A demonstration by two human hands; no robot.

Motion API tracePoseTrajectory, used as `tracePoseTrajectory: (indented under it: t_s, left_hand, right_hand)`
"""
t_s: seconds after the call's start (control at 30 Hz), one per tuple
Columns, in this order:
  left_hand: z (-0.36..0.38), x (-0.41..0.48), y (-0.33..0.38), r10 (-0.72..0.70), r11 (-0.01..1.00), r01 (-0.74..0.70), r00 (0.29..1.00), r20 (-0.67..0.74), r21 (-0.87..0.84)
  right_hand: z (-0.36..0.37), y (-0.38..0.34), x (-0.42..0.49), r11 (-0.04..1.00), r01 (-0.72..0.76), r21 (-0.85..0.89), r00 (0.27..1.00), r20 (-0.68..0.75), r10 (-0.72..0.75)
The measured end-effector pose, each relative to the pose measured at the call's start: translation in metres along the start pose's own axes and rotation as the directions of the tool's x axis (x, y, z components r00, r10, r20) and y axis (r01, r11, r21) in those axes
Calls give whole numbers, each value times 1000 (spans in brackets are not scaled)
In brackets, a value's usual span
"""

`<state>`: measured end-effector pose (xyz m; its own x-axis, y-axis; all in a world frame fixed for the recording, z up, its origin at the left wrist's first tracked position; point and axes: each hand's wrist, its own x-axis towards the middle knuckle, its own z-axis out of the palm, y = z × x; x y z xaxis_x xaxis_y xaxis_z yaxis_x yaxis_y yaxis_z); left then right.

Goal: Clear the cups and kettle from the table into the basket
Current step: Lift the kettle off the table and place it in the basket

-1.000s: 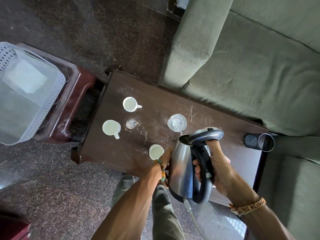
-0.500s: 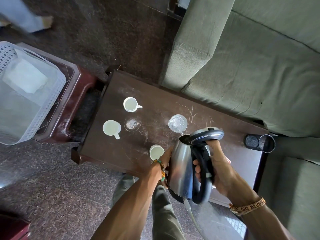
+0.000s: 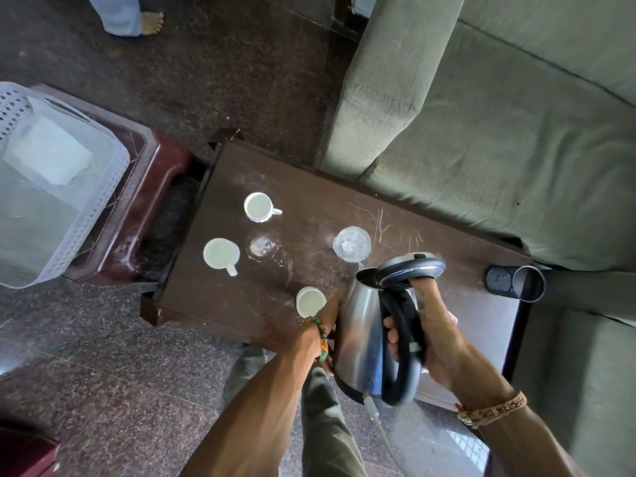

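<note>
My right hand [image 3: 426,335] grips the black handle of a steel kettle [image 3: 361,325], thumb under its raised lid, holding it above the near edge of the dark wooden table [image 3: 344,201]. My left hand [image 3: 325,316] rests flat against the kettle's left side, its fingertips hidden behind the body. Three white cups stand on the table: one [image 3: 257,206] at the back, one [image 3: 220,253] to the left, one [image 3: 309,299] just beside my left hand. Two clear glasses [image 3: 351,243] [image 3: 260,245] stand between them. The white plastic basket [image 3: 103,215] sits far left on a small stand.
A green sofa [image 3: 499,125] runs along the table's far side. A black mesh holder [image 3: 516,282] lies on the table's right end. A white cord [image 3: 375,413] hangs from the kettle's base. Another person's bare foot [image 3: 149,24] stands on the floor at top left.
The kettle and both my hands have stayed almost still. Another person's foot and trouser leg have come into view at the top left and moved rightwards.
</note>
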<state>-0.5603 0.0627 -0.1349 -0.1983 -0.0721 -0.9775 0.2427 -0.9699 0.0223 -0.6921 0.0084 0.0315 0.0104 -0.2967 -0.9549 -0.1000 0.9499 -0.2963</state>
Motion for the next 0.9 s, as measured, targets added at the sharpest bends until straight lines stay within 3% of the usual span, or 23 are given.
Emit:
tracePoseTrajectory:
  t_s: [0.73, 0.9]
  left_hand:
    - [-1, -19, 14, 99, 993, -99, 995, -1, -61]
    - [-4, -22, 19, 240, 970, -242, 968, -70, -27]
  right_hand:
    - [-8, 19, -28, 983, 134, -126, 991, 29, -132]
    - [-9, 31, -42, 970, 210, -122, 977, 77, -201]
